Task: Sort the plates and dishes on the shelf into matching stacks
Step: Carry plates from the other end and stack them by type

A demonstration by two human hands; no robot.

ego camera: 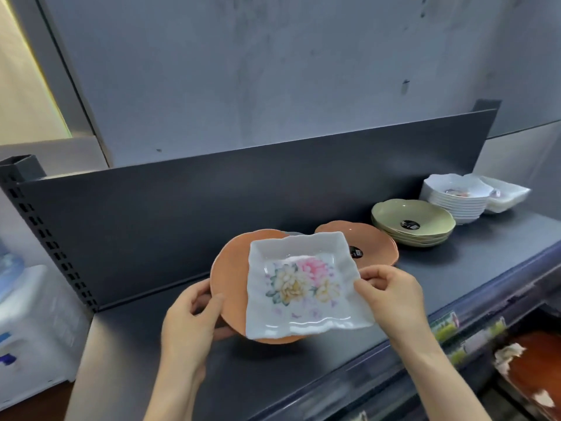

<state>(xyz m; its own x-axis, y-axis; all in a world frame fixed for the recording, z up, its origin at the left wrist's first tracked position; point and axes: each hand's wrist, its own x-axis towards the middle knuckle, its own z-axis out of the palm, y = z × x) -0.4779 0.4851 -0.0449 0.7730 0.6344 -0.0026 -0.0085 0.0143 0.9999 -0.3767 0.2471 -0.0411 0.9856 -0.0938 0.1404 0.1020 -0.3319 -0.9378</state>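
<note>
left hand (191, 317) at the left rim of an orange plate (230, 268) with a lobed edge: thumb laid over the top of the rim, fingers curled underneath, firm hold. right hand (391, 302) at the right edge of a white square dish (303, 287): thumb and curled fingers pinching the wavy rim near its right corner. square dish lying on top of the orange plate, covering the plate's middle and right part, tilted slightly, printed with pink and pale yellow flowers. both held over the front middle of the dark shelf (151, 344); shadow beneath the plate, but whether lifted clear or touching the shelf: cannot tell. just behind and right of the pair, a second orange plate (376, 238) flat on the shelf, black label (355, 253) on it, partly hidden by the square dish's far corner. further right along the shelf, a stack of green dishes (413, 221) with a black label on the top one, close beside the second orange plate. right of that, a taller stack of white bowls (455, 199), scalloped rims, small printed motif inside the top one. beside it, at the far right end, a lower stack of white dishes (507, 196), blurred. dark back panel (212, 208) upright behind the shelf, grey wall (273, 71) above it. blurred white object (24, 314) at the left edge, not identifiable.
</note>
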